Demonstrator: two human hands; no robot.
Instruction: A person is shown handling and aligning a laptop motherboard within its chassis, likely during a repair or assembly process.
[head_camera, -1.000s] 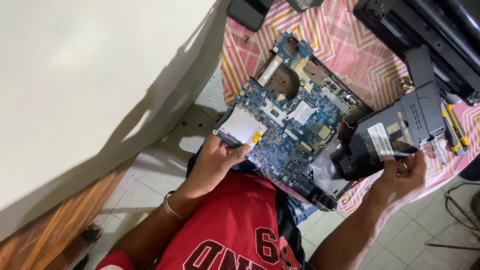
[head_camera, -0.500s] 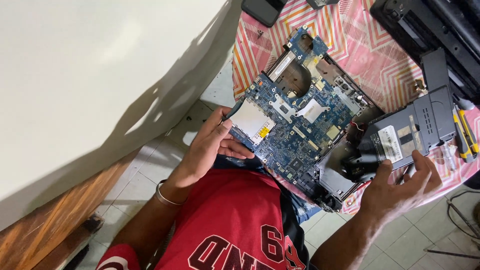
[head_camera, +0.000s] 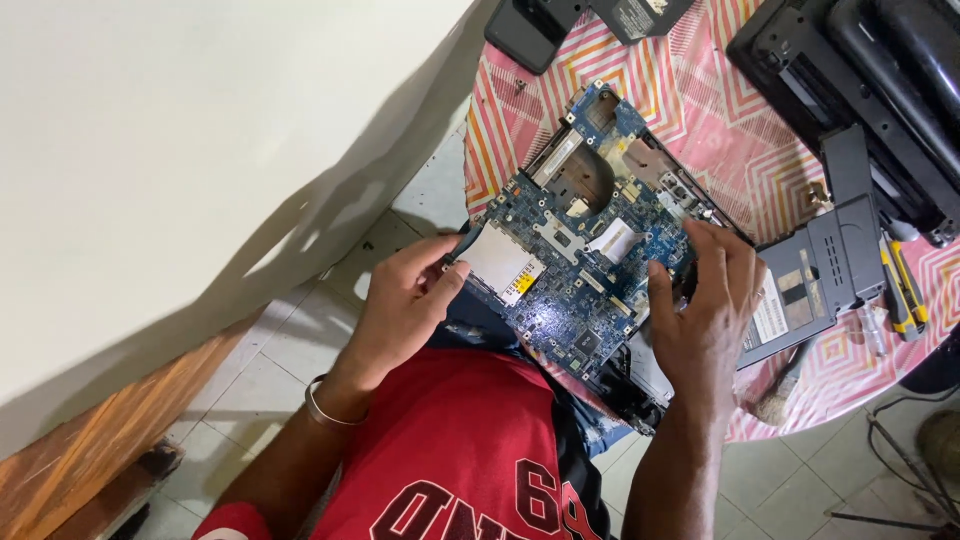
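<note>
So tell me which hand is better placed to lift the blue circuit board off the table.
Probably left: the left hand already pinches the blue circuit board at its near corner, while the right hand only rests flat on top.

right hand (head_camera: 705, 310) hides the blue circuit board (head_camera: 590, 260) right edge. Black laptop case (head_camera: 870, 90) far right, cut by frame. Dark devices (head_camera: 560, 22) far edge, cropped. Board components too small to tell.

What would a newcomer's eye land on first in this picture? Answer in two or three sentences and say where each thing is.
The blue circuit board at the centre stands out first, with the left hand gripping its near-left edge and the right hand resting on its right side. Beneath it lies a pink zigzag-patterned cloth, with black casing parts at the upper right.
</note>
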